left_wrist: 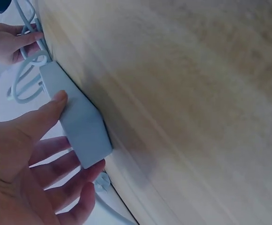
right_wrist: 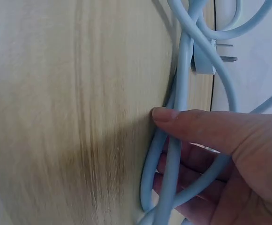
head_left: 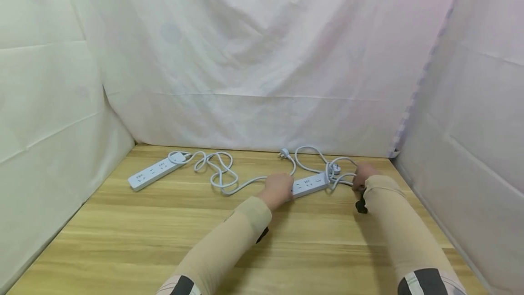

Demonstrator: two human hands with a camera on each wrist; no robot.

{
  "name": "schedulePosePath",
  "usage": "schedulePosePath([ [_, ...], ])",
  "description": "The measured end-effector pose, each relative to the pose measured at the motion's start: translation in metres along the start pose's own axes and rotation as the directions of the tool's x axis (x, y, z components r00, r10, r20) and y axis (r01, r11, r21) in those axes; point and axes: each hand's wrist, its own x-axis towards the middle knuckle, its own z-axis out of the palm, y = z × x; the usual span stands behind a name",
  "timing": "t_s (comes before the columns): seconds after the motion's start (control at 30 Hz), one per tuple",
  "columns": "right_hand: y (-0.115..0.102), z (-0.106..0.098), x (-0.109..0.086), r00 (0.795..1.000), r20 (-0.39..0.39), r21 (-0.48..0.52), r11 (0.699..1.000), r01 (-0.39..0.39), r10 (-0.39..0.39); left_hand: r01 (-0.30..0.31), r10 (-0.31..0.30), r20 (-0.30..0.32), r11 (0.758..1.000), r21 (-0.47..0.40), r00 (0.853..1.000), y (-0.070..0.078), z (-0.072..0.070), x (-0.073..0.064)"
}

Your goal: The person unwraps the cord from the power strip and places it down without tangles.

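Note:
A white power strip lies right of centre on the wooden table. My left hand grips its left end; in the left wrist view the thumb presses one side of the strip and fingertips reach the other. Bunched loops of pale cord run from the strip's right end, and my right hand holds them. Seen from the right wrist, the thumb lies across several cord strands with the fingers behind them. A plug sits among these loops.
Another white power strip lies at the table's left. Its loose, wavy cord stretches toward my left hand, and a plug lies near the back edge. White cloth hangs behind the table and along both sides.

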Motion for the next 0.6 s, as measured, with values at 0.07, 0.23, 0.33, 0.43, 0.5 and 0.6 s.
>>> schedulePosePath([
  [0.07,-0.001,0.000,0.000,1.000,0.017,0.003,1.000,0.010,-0.010,0.005,-0.005,0.004,1.000,-0.019,1.000,-0.003,0.000,-0.001],
  [0.23,-0.005,0.001,-0.002,0.999,0.037,-0.023,0.999,0.028,-0.027,0.013,-0.012,0.009,0.995,-0.094,1.000,-0.009,-0.004,-0.006],
  [0.33,-0.010,0.000,-0.008,0.997,0.026,-0.034,0.997,0.067,-0.066,0.000,-0.001,-0.007,0.991,-0.135,1.000,-0.011,-0.006,-0.010],
  [0.43,-0.019,-0.003,-0.015,0.995,0.007,-0.046,0.994,0.099,-0.099,-0.027,0.020,-0.042,0.986,-0.165,0.999,-0.014,-0.009,-0.014],
  [0.5,-0.022,-0.003,-0.018,0.994,-0.007,-0.072,0.992,0.107,-0.108,-0.040,0.030,-0.061,0.984,-0.174,0.998,-0.018,-0.011,-0.017],
  [0.6,-0.026,-0.001,-0.024,0.989,-0.034,-0.107,0.985,0.137,-0.142,-0.041,0.029,-0.065,0.981,-0.188,0.997,-0.024,-0.015,-0.022],
])
